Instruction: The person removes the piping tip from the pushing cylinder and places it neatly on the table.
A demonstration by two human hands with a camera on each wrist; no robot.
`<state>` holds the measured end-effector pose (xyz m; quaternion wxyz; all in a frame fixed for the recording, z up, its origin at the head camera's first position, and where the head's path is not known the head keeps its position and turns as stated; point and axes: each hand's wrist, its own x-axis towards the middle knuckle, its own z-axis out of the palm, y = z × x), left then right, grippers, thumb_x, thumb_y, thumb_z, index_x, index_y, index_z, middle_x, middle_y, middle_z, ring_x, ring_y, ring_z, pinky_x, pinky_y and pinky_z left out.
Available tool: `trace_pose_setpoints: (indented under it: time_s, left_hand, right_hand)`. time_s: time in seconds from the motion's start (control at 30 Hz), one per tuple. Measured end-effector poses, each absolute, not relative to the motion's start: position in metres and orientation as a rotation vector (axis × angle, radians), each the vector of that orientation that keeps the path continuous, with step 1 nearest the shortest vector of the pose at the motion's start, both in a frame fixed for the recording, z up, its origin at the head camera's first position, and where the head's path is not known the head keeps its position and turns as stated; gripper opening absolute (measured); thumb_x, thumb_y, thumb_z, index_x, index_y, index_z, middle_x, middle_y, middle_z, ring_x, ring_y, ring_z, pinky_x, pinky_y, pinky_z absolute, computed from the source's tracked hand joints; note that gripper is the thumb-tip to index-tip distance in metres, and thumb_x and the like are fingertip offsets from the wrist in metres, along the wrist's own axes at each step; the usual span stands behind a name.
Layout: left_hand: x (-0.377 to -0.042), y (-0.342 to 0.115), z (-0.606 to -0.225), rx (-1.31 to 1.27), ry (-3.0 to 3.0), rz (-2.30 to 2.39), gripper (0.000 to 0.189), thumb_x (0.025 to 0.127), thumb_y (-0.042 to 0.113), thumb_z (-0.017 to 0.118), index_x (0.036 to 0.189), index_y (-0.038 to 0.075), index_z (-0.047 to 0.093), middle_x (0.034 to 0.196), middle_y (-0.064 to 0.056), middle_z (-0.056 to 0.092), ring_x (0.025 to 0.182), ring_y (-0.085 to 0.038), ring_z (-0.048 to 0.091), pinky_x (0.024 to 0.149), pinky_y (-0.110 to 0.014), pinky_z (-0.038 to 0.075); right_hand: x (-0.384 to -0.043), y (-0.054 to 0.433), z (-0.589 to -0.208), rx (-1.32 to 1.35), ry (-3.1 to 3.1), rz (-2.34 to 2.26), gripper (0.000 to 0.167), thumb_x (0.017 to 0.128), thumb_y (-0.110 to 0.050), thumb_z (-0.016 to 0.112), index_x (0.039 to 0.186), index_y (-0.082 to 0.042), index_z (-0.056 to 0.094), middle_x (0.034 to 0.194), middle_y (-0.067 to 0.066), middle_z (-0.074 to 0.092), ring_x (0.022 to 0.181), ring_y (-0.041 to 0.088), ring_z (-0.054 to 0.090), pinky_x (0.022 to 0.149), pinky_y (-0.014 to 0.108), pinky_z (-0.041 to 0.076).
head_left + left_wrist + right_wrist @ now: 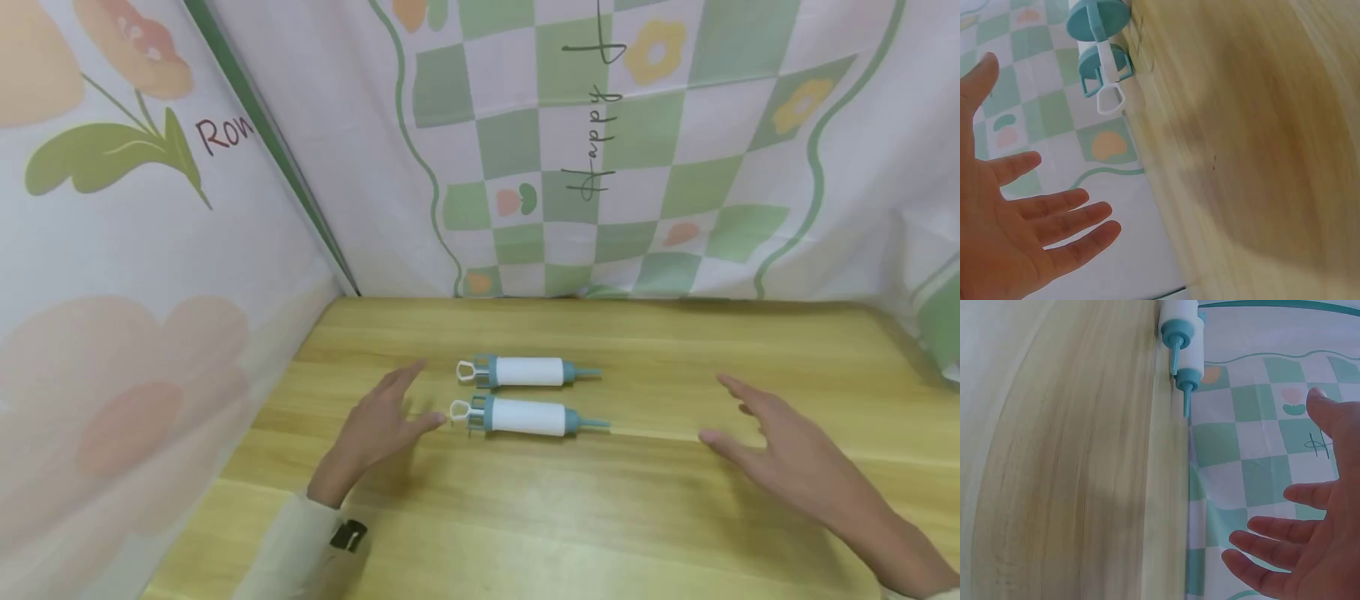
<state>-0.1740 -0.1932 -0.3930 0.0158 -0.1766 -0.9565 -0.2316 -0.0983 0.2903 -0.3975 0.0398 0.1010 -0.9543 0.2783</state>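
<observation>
Two large plastic syringes lie side by side on the wooden table, each with a white barrel, a teal nozzle pointing right and a white ring handle at the left end. The far syringe (529, 372) is just behind the near syringe (528, 416). My left hand (378, 425) hovers left of the ring handles, thumb and fingers spread, holding nothing. Well to the right of the nozzles, my right hand (787, 450) is held over the table with spread fingers and no object in it. Both palms, the left palm (997, 231) and right palm (1335, 531), show bare in the wrist views.
A wooden table (525, 517) carries the syringes. Behind it hangs a checked cloth (510, 142) with flowers and writing. Another floral cloth (150, 250) hangs along the left side. A dark band (348, 535) sits at the left sleeve cuff.
</observation>
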Motion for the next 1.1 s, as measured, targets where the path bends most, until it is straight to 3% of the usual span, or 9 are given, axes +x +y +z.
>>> trace_pose_setpoints:
  time_s: [0.3, 0.53, 0.8, 0.97, 1.1]
  left_hand:
    - [-0.181, -0.189, -0.4, -0.563, -2.999, -0.952, 0.085, 0.088, 0.05, 0.073, 0.156, 0.016, 0.035, 0.155, -0.014, 0.038, 0.139, -0.039, 0.037, 0.108, -0.06, 0.034]
    - [-0.185, -0.185, -0.405, -0.548, -2.999, -1.106, 0.087, 0.085, 0.045, 0.078, 0.155, 0.016, 0.036, 0.153, -0.014, 0.041, 0.127, -0.041, 0.049, 0.096, -0.06, 0.046]
    - [-0.194, -0.178, -0.415, -0.601, -2.968, -1.247, 0.088, 0.082, 0.038, 0.083, 0.153, 0.012, 0.039, 0.153, -0.015, 0.04, 0.126, -0.044, 0.05, 0.094, -0.06, 0.047]
    - [-0.198, -0.173, -0.421, -0.65, -2.951, -1.332, 0.088, 0.081, 0.035, 0.084, 0.153, 0.011, 0.039, 0.15, -0.024, 0.042, 0.125, -0.045, 0.05, 0.093, -0.06, 0.048]
    - [-0.2, -0.168, -0.423, -0.691, -2.955, -1.352, 0.089, 0.08, 0.041, 0.084, 0.153, 0.016, 0.04, 0.149, -0.023, 0.043, 0.124, -0.042, 0.052, 0.092, -0.057, 0.049]
  right_hand:
    - [-0.104, 0.28, -0.405, 0.399, -2.82, 1.052, 0.078, 0.097, -0.025, 0.068, 0.155, 0.002, 0.025, 0.137, 0.039, 0.042, 0.113, 0.06, 0.049, 0.082, 0.068, 0.048]
    - [-0.107, 0.281, -0.409, 0.396, -2.861, 1.181, 0.082, 0.097, -0.022, 0.068, 0.158, -0.002, 0.018, 0.139, 0.039, 0.039, 0.117, 0.06, 0.047, 0.085, 0.064, 0.05]
    - [-0.116, 0.269, -0.412, 0.438, -2.857, 1.372, 0.079, 0.097, -0.02, 0.068, 0.158, -0.002, 0.02, 0.141, 0.036, 0.038, 0.119, 0.058, 0.047, 0.087, 0.057, 0.051]
    - [-0.118, 0.257, -0.416, 0.439, -2.841, 1.486, 0.077, 0.097, -0.02, 0.067, 0.157, -0.002, 0.021, 0.14, 0.036, 0.039, 0.118, 0.057, 0.049, 0.088, 0.059, 0.051]
    - [-0.12, 0.248, -0.418, 0.449, -2.821, 1.558, 0.076, 0.098, -0.02, 0.066, 0.157, -0.002, 0.022, 0.14, 0.036, 0.039, 0.118, 0.057, 0.05, 0.087, 0.062, 0.051]
